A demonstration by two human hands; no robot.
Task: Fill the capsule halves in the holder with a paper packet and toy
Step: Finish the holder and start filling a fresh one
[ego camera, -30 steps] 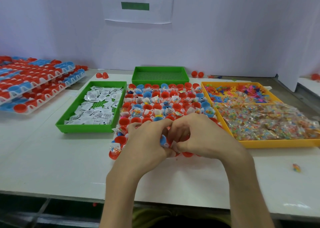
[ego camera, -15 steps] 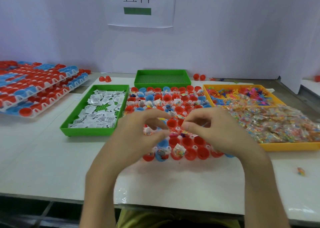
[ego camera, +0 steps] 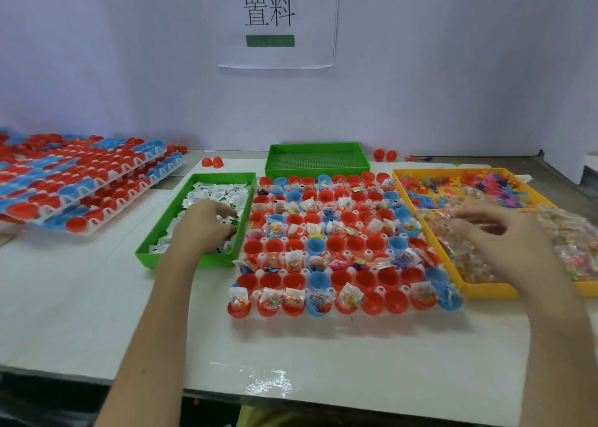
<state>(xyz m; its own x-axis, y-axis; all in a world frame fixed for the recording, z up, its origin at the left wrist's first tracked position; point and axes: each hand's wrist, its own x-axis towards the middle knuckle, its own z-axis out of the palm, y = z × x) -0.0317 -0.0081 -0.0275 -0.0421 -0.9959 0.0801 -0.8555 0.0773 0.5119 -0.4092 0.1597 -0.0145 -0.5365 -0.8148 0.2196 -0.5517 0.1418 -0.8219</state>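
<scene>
A white holder (ego camera: pixel 382 289) of red and blue capsule halves lies at the table's centre. Several halves hold small toy bags and packets, while others are bare. My left hand (ego camera: pixel 204 226) is down in the green tray (ego camera: pixel 181 258) to the left of the holder. Its thumb and curled fingers pinch one of the white paper packets (ego camera: pixel 220 190). To the right, my right hand (ego camera: pixel 495 235) hovers with loosely spread fingers over the clear toy bags (ego camera: pixel 569 242) in the yellow tray (ego camera: pixel 485 292); it is blurred and holds nothing I can see.
Stacked holders (ego camera: pixel 81 193) of red and blue halves sit at far left. An empty green tray (ego camera: pixel 317 164) stands behind the central holder. Loose red halves (ego camera: pixel 212 161) lie near the wall. Loose coloured toys (ego camera: pixel 485 183) fill the yellow tray's back. A paper sign (ego camera: pixel 275 21) hangs above.
Both hands have left the holder's front rows and moved apart: the left out to the packet tray, the right out over the toy bags. The view has tilted up.
</scene>
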